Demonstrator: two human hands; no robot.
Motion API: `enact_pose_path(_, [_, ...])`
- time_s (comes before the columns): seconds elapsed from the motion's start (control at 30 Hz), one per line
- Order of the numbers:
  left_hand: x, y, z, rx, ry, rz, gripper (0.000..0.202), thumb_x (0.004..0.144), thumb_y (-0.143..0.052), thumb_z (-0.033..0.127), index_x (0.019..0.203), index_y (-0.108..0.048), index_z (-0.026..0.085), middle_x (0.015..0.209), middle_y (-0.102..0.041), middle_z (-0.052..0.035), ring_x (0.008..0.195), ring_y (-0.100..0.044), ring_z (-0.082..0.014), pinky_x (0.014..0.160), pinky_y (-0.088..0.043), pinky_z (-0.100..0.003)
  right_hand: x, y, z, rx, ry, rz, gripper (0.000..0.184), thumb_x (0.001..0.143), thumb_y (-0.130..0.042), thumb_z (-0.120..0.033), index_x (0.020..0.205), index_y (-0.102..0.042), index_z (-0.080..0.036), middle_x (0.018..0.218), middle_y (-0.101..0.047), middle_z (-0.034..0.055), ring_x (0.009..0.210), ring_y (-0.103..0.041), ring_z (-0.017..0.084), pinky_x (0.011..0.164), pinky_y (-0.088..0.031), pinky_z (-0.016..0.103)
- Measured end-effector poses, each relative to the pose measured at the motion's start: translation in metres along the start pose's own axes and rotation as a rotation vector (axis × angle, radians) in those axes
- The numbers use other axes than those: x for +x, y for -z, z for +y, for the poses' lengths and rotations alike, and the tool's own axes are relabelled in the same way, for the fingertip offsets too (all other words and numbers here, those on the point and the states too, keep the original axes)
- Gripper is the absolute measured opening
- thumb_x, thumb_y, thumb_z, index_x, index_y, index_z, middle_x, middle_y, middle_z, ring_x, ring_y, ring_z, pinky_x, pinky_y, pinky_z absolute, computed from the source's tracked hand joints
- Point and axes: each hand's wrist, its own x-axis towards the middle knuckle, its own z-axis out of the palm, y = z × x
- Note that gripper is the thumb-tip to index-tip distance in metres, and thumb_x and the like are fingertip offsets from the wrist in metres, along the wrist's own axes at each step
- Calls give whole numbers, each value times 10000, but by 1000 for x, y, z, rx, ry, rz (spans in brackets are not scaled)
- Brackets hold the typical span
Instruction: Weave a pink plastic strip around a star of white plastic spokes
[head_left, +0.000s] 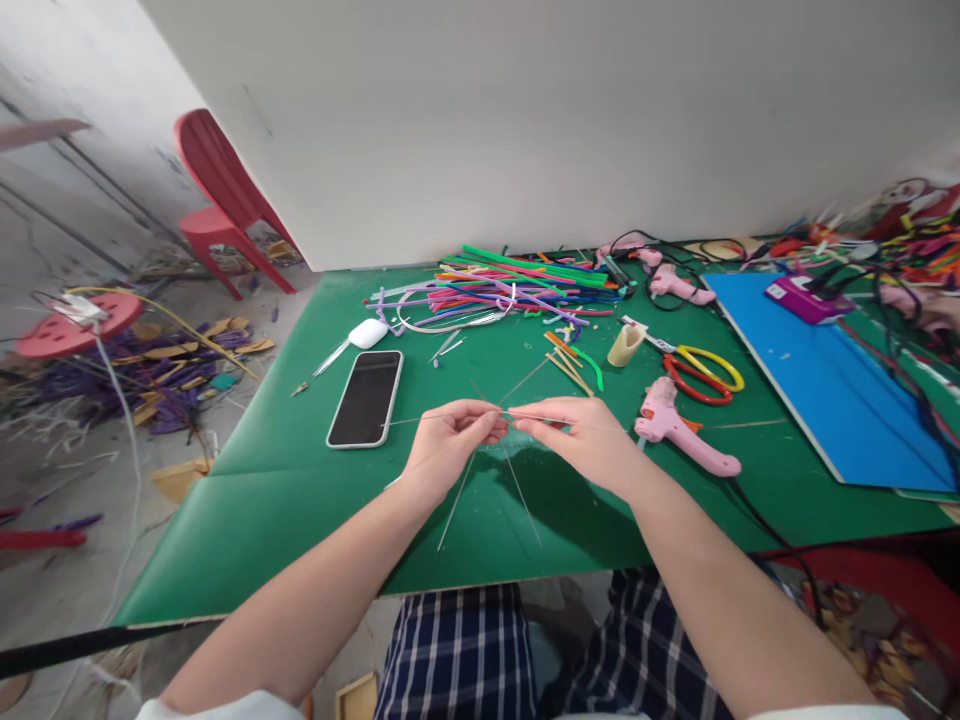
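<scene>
Above the green table, my left hand (461,432) is closed, thumb and fingers pinching several thin wires (456,505) where they meet. The wires fan out in different directions like spokes. Fingertip to fingertip with it, my right hand (574,432) is pinched shut on one of these thin wires close to the crossing point. My fingers partly hide the crossing itself. Left of my left hand lies a smartphone (366,398) with a pale case. To the right of my right hand rests a pink glue gun (686,435).
Colourful pipe cleaners (510,290) lie bundled at the back of the table (285,540). Scissors (701,372), a cream-coloured tube (626,346) and a blue board (832,390) are on the right. A white earphone case (368,333) sits behind the phone. Beyond stands a red chair (225,200).
</scene>
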Motion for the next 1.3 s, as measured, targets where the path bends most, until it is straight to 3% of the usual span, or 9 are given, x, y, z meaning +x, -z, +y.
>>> enact_pose_path(0.2, [-1, 0, 0, 9, -11, -15, 221, 684, -680, 337, 786, -658, 142, 722, -696, -51, 678, -651, -159, 676, -527, -268, -1, 2, -2, 13, 20, -69, 222, 817, -538, -278, 994, -672, -266, 962, -686, 10, 853, -624, 155, 693, -498, 264])
enact_pose_path(0.53, [0, 0, -4, -6, -27, -40, 188, 710, -667, 315, 790, -657, 145, 721, -691, -38, 683, -647, -139, 663, -523, -234, -3, 2, -6, -109, 124, -74, 222, 853, -500, -294, 989, -672, -257, 945, -683, 5, 866, -598, 155, 727, -463, 274])
enact_pose_path(0.93, [1, -2, 0, -76, 48, -56, 294, 690, -682, 350, 883, -661, 130, 753, -702, -58, 720, -656, -166, 717, -524, -280, 0, 6, -2, 3, 19, -77, 233, 815, -542, -256, 1018, -657, -249, 982, -671, 23, 840, -619, 151, 667, -494, 260])
enact_pose_path(1.3, [1, -1, -5, -65, 9, -68, 224, 688, -687, 326, 808, -648, 141, 742, -698, -36, 689, -652, -146, 673, -525, -250, -1, 3, -9, -149, 95, -13, 187, 811, -561, -291, 929, -682, -209, 905, -688, 15, 834, -613, 148, 670, -476, 247])
